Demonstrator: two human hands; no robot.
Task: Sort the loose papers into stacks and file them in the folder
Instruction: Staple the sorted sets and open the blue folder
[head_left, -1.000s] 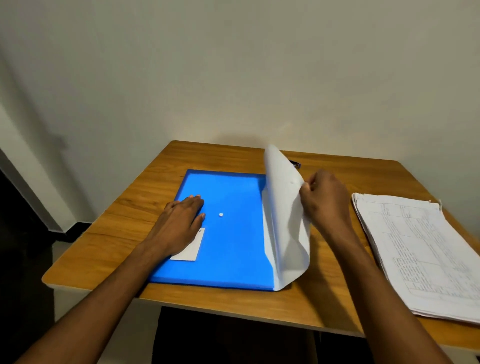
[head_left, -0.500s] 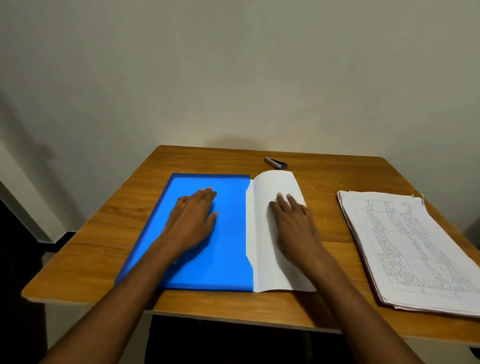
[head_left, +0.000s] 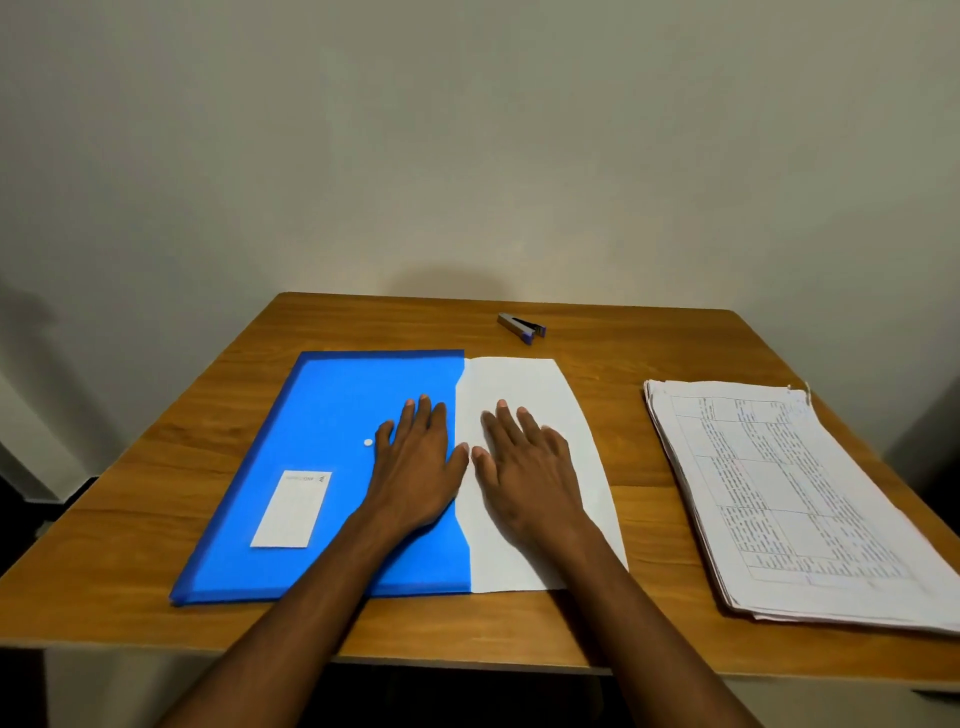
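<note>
The blue folder (head_left: 322, 457) is being pressed by the flat left hand (head_left: 418, 467); its white flap (head_left: 540, 395) is being held down by the spread right hand (head_left: 524, 473).

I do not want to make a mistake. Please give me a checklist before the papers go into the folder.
1. Blue folder flat on the table: ok.
2. White flap folded open, right hand pressing it: ok.
3. Left hand flat on folder: ok.
4. Both hands free of objects: ok.
5. Paper stack sorted: cannot tell.
6. Stapler clear of folder: ok.
</note>
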